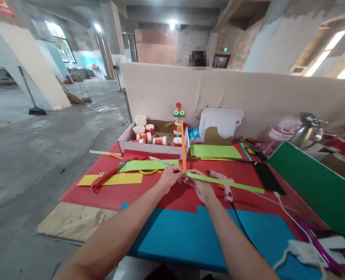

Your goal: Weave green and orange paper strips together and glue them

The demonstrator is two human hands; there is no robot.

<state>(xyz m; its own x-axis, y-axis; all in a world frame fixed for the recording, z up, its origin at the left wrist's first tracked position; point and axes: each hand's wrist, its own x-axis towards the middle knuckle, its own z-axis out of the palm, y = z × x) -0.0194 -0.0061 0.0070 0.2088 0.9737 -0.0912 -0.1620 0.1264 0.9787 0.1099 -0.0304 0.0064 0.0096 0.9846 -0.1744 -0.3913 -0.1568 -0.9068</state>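
Two narrow paper strips meet between my fingertips: an orange strip [183,149] pointing away from me and a light green strip [233,183] running off to the right. My left hand [169,179] pinches the junction from the left, by the orange strip's near end. Closed on the same spot is my right hand [201,187], with the green strip passing over it. The fingertips hide how the strips are joined. Right of my right hand lies a pink glue gun [227,189]. On the left, red-handled scissors [108,177] rest across yellow paper [131,179] and green paper [152,165].
Behind my hands, a shallow box [126,146] holds several paper cups and a small cup figure [178,126]. At right are a phone [268,178] with a white cable, a tilted green board [312,186] and a metal kettle [305,130]. Blue paper [178,233] covers the near edge.
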